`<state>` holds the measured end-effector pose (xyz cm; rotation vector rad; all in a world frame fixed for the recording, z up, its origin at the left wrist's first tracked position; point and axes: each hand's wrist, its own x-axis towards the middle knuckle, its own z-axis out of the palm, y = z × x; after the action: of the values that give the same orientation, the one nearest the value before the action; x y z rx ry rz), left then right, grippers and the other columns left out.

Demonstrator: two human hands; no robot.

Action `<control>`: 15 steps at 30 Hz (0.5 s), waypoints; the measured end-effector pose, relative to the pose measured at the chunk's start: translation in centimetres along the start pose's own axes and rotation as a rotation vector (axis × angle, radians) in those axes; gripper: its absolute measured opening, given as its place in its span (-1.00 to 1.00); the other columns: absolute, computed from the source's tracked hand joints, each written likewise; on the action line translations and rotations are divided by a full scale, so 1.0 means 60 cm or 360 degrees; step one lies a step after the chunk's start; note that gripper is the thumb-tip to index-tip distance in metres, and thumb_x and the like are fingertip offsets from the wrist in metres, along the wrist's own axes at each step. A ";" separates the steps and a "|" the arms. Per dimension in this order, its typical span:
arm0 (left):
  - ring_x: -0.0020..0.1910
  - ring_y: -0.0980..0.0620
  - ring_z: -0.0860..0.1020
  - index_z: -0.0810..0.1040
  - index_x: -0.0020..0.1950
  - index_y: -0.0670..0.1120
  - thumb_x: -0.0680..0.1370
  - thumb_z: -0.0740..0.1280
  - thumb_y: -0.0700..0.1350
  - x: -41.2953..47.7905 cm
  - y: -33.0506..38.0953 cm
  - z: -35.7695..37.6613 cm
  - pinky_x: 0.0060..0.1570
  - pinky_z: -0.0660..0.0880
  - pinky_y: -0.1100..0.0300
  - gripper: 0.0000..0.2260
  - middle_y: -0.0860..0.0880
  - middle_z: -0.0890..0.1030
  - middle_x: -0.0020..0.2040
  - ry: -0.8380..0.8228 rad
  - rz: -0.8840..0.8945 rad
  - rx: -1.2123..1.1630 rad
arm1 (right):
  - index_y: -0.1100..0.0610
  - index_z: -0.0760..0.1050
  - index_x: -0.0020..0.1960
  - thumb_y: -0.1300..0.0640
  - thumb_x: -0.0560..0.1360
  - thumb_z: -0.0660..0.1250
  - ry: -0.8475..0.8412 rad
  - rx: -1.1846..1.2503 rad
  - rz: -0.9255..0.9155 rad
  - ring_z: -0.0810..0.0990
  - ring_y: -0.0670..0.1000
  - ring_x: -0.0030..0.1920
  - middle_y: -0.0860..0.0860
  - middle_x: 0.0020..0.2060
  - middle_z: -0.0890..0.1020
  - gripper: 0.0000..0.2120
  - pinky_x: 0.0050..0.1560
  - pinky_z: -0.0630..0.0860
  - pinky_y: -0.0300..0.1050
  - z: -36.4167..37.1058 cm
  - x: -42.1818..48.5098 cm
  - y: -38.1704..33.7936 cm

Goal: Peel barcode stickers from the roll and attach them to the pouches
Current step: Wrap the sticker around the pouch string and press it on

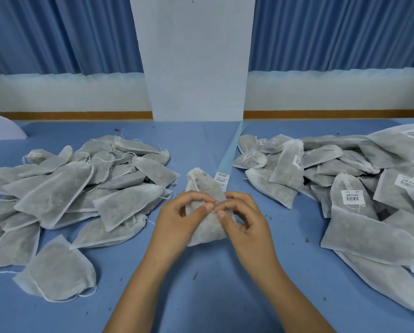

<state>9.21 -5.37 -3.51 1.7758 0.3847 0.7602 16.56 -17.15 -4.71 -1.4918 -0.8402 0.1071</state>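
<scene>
A grey-white drawstring pouch (202, 186) lies in the middle of the blue table (201, 296), its mouth pointing away from me. My left hand (180, 218) and my right hand (243, 216) meet over its middle. Both pinch something small and white between thumb and fingertips, seemingly a barcode sticker; it is too small to tell for sure. A strip of barcode stickers (222, 177) on pale backing runs from behind the pouch toward the far edge.
A heap of unlabelled pouches (76, 188) fills the left side. At the right lies a pile of pouches with barcode labels (350, 186). A white column and blue curtains stand behind the table. Small crumbs dot the cloth.
</scene>
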 end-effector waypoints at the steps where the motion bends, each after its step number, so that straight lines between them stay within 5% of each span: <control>1: -0.33 0.34 0.48 0.67 -0.20 0.04 0.47 0.43 -0.30 0.003 0.003 -0.005 -0.23 0.35 0.45 -0.78 0.19 0.66 -0.24 0.0133 -0.0037 -0.0019 | 0.03 0.57 -0.13 0.31 0.49 0.32 0.0055 0.0040 0.0038 0.54 -0.21 0.01 -0.04 0.03 0.53 -0.81 -0.07 0.42 -0.44 -0.003 0.005 0.002; 5: -0.36 0.27 0.39 0.68 -0.08 0.11 0.46 0.44 -0.25 0.041 0.002 -0.052 -0.24 0.32 0.41 -0.77 0.09 0.56 -0.22 0.0813 0.0116 0.0150 | 0.12 0.51 -0.06 0.13 0.52 0.28 0.0370 -0.0316 0.0498 0.54 -0.15 -0.18 -0.03 -0.09 0.56 -0.92 -0.17 0.40 -0.31 -0.024 0.077 0.042; 8: -0.35 0.23 0.43 0.66 -0.09 0.06 0.46 0.39 -0.34 0.070 -0.004 -0.049 -0.25 0.34 0.49 -0.72 -0.06 0.53 -0.14 0.1042 0.0310 0.0357 | 0.23 0.45 -0.28 0.00 0.52 0.24 0.0170 -0.0322 0.0910 0.55 0.10 -0.28 0.10 -0.32 0.55 -0.67 -0.27 0.37 -0.11 -0.020 0.156 0.083; 11: -0.28 0.06 0.55 0.65 -0.12 0.04 0.46 0.35 -0.41 0.086 -0.031 -0.011 -0.19 0.42 0.42 -0.67 -0.15 0.60 -0.05 0.0910 0.0257 0.0459 | 0.16 0.39 -0.26 -0.04 0.49 0.29 0.0061 -0.0213 0.1142 0.57 0.10 -0.39 0.11 -0.34 0.61 -0.70 -0.41 0.36 -0.17 0.005 0.206 0.116; 15: -0.16 0.00 0.59 0.72 -0.05 -0.05 0.47 0.36 -0.39 0.094 -0.076 0.015 -0.12 0.41 0.43 -0.73 -0.05 0.60 -0.06 0.0395 0.0157 0.0686 | 0.24 0.47 -0.24 0.21 0.44 0.40 0.0213 0.0037 0.1162 0.56 0.05 -0.40 0.15 -0.27 0.62 -0.85 -0.39 0.47 -0.14 0.027 0.232 0.145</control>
<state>14.48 -1.10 -6.23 2.1177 0.6698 1.0304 29.43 -7.05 -6.84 -1.7000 -0.1546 0.5474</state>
